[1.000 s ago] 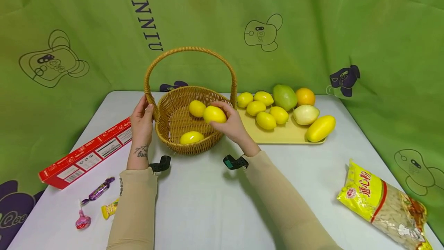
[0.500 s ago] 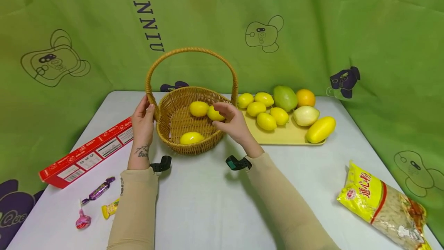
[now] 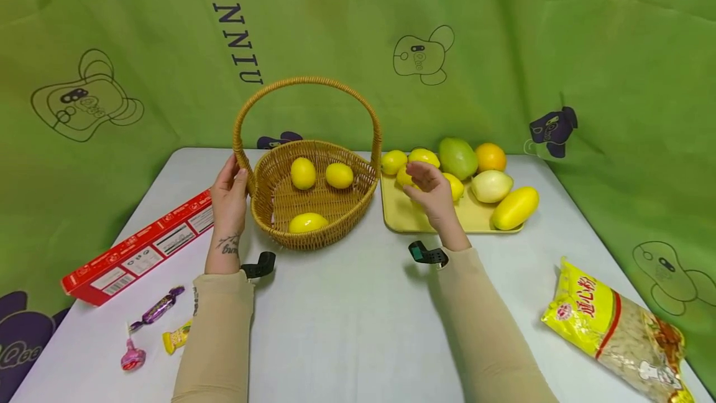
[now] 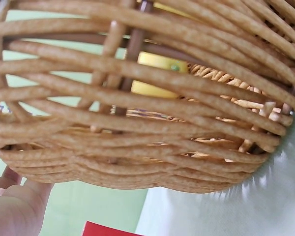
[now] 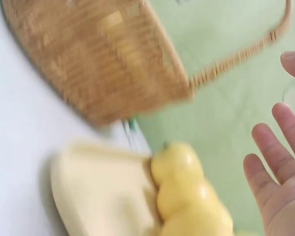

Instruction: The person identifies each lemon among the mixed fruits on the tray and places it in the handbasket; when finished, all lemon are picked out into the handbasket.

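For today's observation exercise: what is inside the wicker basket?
Three yellow lemons lie inside the wicker basket: two toward the back, one at the front. The near wall hides part of the basket floor, so anything small lying there cannot be seen.

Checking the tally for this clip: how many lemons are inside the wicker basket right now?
3. Two lemons lie side by side toward the back of the basket, one left of the other; the third lies near the front wall. None seems hidden.
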The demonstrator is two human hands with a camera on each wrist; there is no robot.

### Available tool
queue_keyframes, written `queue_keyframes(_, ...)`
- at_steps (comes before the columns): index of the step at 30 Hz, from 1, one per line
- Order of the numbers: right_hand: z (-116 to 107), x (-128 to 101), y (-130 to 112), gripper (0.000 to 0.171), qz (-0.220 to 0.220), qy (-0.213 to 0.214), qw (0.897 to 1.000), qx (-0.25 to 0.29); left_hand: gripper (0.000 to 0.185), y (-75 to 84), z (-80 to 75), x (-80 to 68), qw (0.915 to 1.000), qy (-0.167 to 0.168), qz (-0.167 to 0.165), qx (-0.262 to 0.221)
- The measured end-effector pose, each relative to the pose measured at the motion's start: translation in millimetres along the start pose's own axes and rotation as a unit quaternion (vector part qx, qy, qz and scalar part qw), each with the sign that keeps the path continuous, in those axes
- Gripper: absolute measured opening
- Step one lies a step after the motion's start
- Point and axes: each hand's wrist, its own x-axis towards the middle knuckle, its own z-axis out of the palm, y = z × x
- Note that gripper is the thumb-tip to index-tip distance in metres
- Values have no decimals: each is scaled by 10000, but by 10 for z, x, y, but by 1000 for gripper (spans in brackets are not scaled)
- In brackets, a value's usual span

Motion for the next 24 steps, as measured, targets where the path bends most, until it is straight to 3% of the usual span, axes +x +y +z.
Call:
queue_keyframes(4, -180, 46, 110, 49, 224, 284, 9992, -196, 41, -4, -4, -7, 10000, 3, -44, -71)
queue_keyframes(10, -331, 82, 259, 49, 434, 385, 9956, -735, 42, -5, -9, -8, 9999, -9, -62, -102)
queue_keyframes(17, -365, 76, 314, 51, 646, 387, 9854, -1525, 42, 3, -4, -2, 9998, 73, -98, -134)
queue_keyframes(24, -354, 69, 413, 55, 1410, 112, 9746, -1735, 42, 3, -4, -6, 9998, 47, -93, -143)
